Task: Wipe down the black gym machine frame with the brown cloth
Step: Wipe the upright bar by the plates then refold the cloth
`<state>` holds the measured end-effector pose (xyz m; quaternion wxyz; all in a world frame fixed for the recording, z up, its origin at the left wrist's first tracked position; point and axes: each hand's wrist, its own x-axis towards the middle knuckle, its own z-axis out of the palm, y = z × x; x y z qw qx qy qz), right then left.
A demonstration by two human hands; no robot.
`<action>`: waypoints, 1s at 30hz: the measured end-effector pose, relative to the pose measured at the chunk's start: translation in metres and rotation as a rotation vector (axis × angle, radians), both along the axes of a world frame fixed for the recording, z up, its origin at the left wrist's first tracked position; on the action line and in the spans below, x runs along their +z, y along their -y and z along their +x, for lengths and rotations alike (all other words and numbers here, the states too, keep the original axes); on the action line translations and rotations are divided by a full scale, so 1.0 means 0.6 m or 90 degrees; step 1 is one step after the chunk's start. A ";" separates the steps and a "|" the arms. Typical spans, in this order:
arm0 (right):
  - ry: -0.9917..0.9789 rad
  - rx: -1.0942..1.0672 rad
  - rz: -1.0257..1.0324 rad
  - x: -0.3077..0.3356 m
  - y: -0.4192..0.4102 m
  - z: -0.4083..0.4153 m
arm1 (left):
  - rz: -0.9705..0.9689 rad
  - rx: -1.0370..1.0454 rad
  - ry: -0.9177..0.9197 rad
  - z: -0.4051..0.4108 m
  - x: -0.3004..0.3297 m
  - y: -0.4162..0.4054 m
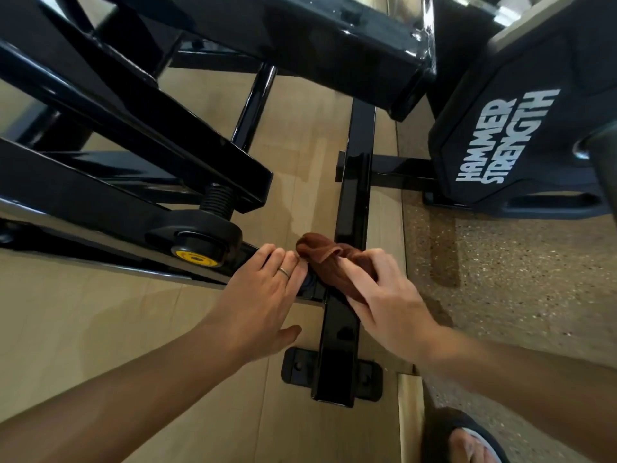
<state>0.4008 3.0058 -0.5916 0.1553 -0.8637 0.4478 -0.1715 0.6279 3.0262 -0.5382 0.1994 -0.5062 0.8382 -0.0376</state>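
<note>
Brown cloth (337,265), bunched, lies on the black gym machine frame (354,195) at the junction where the long floor rail meets the angled member coming in from 9 o'clock. The right hand (384,295) pinches the cloth between thumb and curled fingers and bears it down on the rail, in my judgement to work the joint, where dirt would collect. The left hand (260,295) rests at 9 o'clock of the cloth, fingers straight and close together, tips touching the end of the angled member; a ring (284,271) shows on one finger. It appears to steady the person, not to hold anything.

Further at 9 o'clock sits a yellow-capped knob (197,259) beneath a threaded post. The bolted foot plate (293,365) lies at 6 o'clock of the cloth. A weight plate (507,138) lettered HAMMER STRENGTH stands at 1 o'clock.

Not determinable: the frame surface under the cloth and the fitting beneath the left fingertips. The sandalled foot (467,439) at 5 o'clock is cut off by the picture edge. How much of the frame is already wiped cannot be told.
</note>
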 end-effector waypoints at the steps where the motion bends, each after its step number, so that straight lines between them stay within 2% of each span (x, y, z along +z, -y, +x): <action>1: -0.014 0.030 0.007 0.003 0.026 -0.007 | 0.001 0.000 -0.006 -0.001 0.001 0.001; 3: -0.030 0.039 0.010 0.010 0.088 -0.011 | 0.012 -0.002 0.000 0.000 0.003 0.000; 5: -0.018 -0.045 0.024 0.018 0.134 0.005 | 0.019 -0.003 0.004 0.000 0.007 -0.001; 8: -0.025 -0.182 0.036 0.032 0.124 0.051 | 0.021 -0.007 -0.012 0.001 0.012 -0.004; 10: -0.039 -0.179 0.047 0.043 0.086 0.059 | 0.024 0.017 -0.064 0.001 0.020 -0.004; 12: -0.042 -0.138 0.071 0.050 0.048 0.051 | -0.017 0.049 -0.181 0.003 0.034 -0.005; 14: 0.054 -0.138 0.171 0.062 0.029 0.047 | -0.046 0.092 -0.296 0.004 0.051 -0.007; 17: 0.334 -0.187 0.409 0.088 0.023 0.064 | -0.025 0.128 -0.400 0.004 0.072 -0.008; 19: 0.372 -0.129 0.495 0.096 0.008 0.086 | 0.010 0.121 -0.392 -0.003 0.079 -0.001; 23: 0.240 -0.056 0.532 0.099 -0.005 0.110 | 0.095 0.095 -0.251 -0.012 0.071 0.019; 25: 0.212 -0.020 0.566 0.104 0.009 0.096 | 0.068 0.085 -0.238 -0.016 0.064 0.020; 27: 0.237 0.017 0.611 0.109 0.024 0.077 | 0.019 0.078 -0.229 -0.019 0.056 0.020; 30: 0.368 0.011 0.639 0.102 0.028 0.061 | -0.003 0.105 -0.193 -0.018 0.048 0.024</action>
